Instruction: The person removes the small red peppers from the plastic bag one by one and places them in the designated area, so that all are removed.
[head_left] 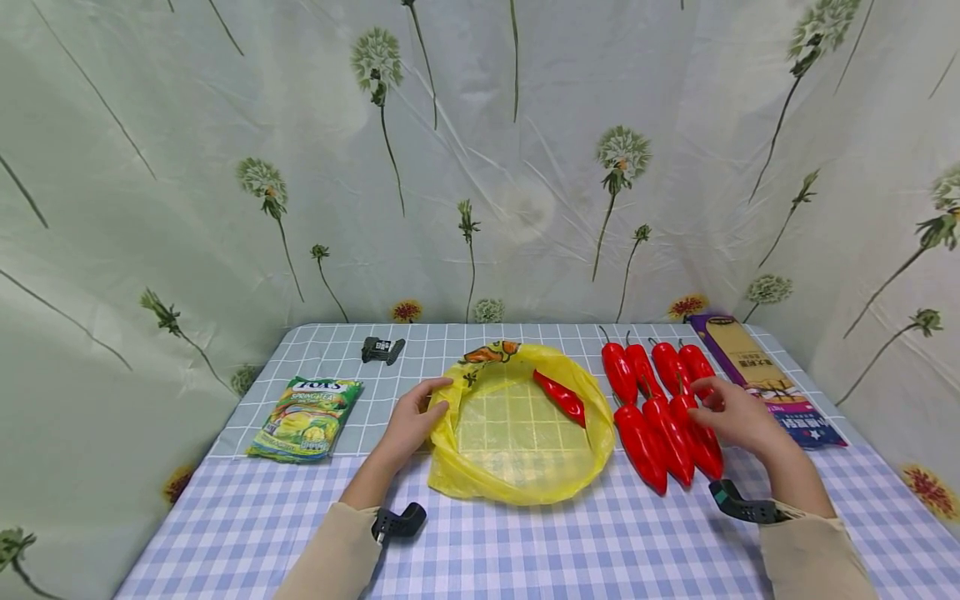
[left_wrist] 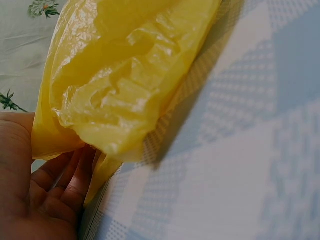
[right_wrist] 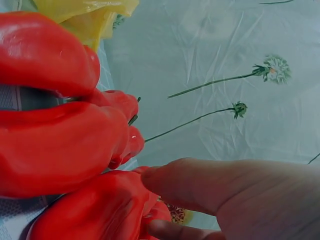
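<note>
A yellow plastic bag (head_left: 480,492) lies with its mouth spread wide in the middle of the table. Inside it is one red pepper (head_left: 561,400). My left hand (head_left: 414,417) grips the bag's left rim, thumb on one side and fingers on the other, as the left wrist view shows. On the right, several red peppers (head_left: 643,450) lie side by side in two rows, stems toward the back. My right hand (head_left: 738,414) is over the right end of the rows, thumb and forefinger apart. Its thumb tip overlaps the top of a front-row pepper (right_wrist: 95,210) in the right wrist view.
A green candy packet (head_left: 309,419) lies to the left of the bag. Behind it is a small black device (head_left: 382,350). A long purple and gold package (head_left: 757,367) lies beyond the peppers at the right edge. A flower-print curtain (head_left: 525,167) hangs behind the checked table.
</note>
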